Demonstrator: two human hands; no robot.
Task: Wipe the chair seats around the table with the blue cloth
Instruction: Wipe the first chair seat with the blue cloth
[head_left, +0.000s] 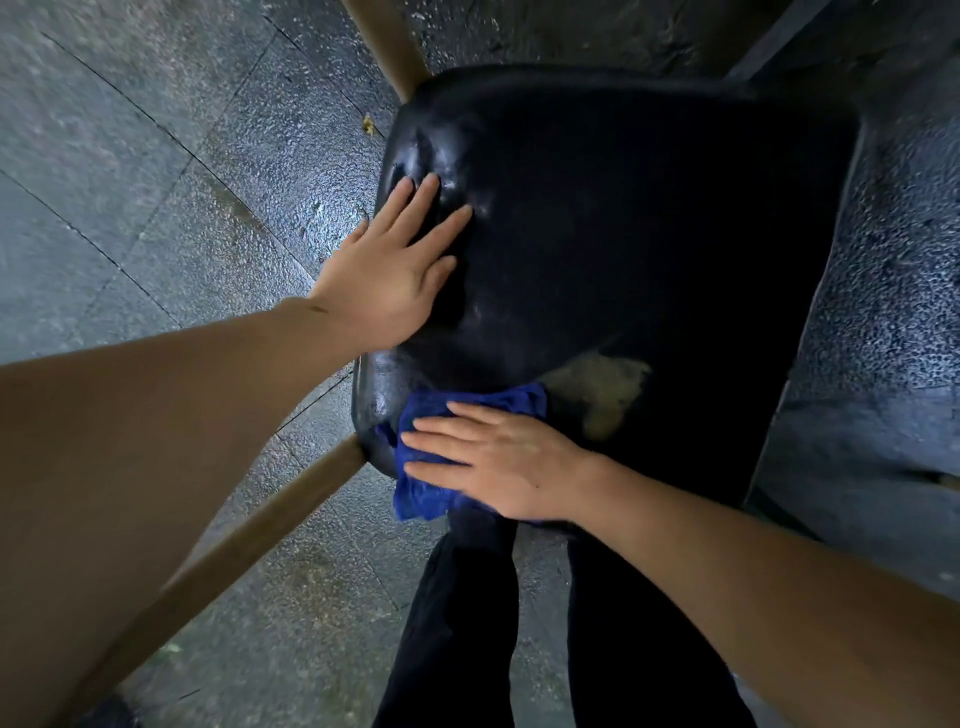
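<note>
Nearest, the right hand (511, 467) is lying flat with straight fingers on the blue cloth (441, 457), pressing it on the near left corner of the black chair seat (649, 218). Farther, the left hand (395, 270) is resting spread on the seat's left edge, above the grey stone floor (156, 156).

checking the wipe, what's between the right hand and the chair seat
In the head view the blue cloth lies between them: the right hand presses flat on it, and it lies on the near edge of the chair seat.
</note>
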